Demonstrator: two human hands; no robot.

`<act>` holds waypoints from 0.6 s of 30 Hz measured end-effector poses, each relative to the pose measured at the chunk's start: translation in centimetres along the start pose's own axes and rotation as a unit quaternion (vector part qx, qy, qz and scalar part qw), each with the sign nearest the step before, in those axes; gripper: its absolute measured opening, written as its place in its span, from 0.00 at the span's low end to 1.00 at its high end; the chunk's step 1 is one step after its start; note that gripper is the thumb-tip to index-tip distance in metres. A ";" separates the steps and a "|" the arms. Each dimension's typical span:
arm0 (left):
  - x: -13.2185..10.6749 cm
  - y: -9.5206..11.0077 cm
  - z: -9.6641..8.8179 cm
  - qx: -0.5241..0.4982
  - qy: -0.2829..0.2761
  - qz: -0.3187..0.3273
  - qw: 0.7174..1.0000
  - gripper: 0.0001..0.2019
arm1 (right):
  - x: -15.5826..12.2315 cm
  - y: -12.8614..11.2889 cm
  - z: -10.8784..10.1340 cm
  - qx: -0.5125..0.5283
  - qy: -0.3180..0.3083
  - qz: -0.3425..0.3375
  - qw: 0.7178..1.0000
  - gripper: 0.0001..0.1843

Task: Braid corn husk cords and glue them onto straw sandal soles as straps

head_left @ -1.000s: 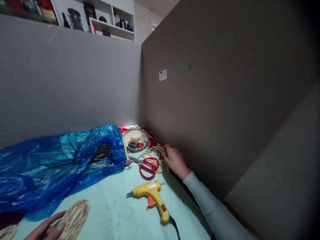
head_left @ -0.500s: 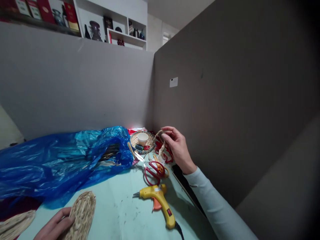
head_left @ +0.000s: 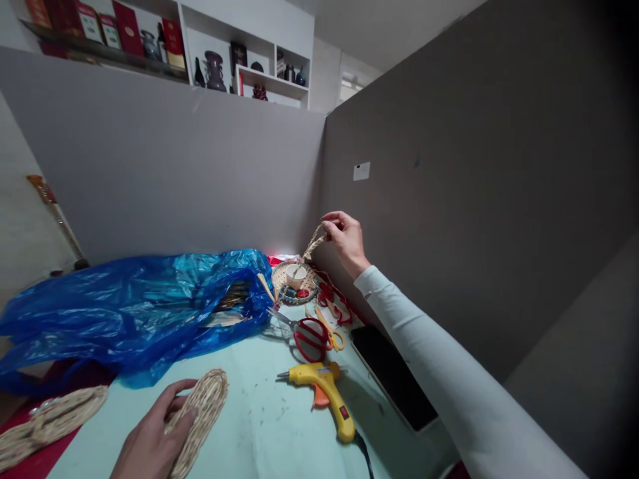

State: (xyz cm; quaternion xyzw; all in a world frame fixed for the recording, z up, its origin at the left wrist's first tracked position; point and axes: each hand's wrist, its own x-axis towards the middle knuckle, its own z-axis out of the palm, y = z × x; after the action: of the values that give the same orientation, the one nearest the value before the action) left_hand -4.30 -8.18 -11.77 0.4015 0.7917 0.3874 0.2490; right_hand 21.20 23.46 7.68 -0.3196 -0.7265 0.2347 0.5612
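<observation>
Pale straw, woven into a sole-shaped piece [head_left: 204, 399], sits at near left, where I see the left hand [head_left: 157, 432] gripping it between thumb and fingers. At far right, the right hand [head_left: 347, 243] is pinched on a braided straw cord [head_left: 313, 247], raised so it slants down toward the round woven tray [head_left: 280, 282]. Mint tabletop [head_left: 244, 399] gives me a wide strip between the sole piece and the yellow glue gun [head_left: 324, 382]. Room narrows farther on: red-handled scissors [head_left: 310, 338] lie just beyond the gun, a blue plastic bag [head_left: 124, 293] bounds the far left, and the gray partition [head_left: 474, 219] stands along the right.
</observation>
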 end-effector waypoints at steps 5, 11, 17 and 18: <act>-0.4 -0.1 0.0 0.074 0.004 0.040 0.996 0.22 | 1.9 -0.1 -0.3 -0.061 0.012 0.026 0.998 0.17; -0.5 0.0 0.3 0.133 0.019 0.085 0.987 0.23 | 3.2 0.7 0.4 -0.093 0.046 0.036 0.994 0.17; -0.6 1.8 -0.6 0.181 0.058 0.117 0.975 0.22 | 3.9 3.0 -0.1 -0.096 0.062 0.061 0.992 0.18; -0.5 2.6 -0.8 0.188 0.064 0.126 0.972 0.21 | 3.8 3.6 -0.4 -0.096 0.062 0.069 0.991 0.18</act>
State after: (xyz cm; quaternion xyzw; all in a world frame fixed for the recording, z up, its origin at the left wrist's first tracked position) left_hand -3.47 -7.96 -9.19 0.5121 0.8078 0.2843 0.0670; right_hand 21.70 28.68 7.76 -0.4355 -0.6856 0.1813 0.5545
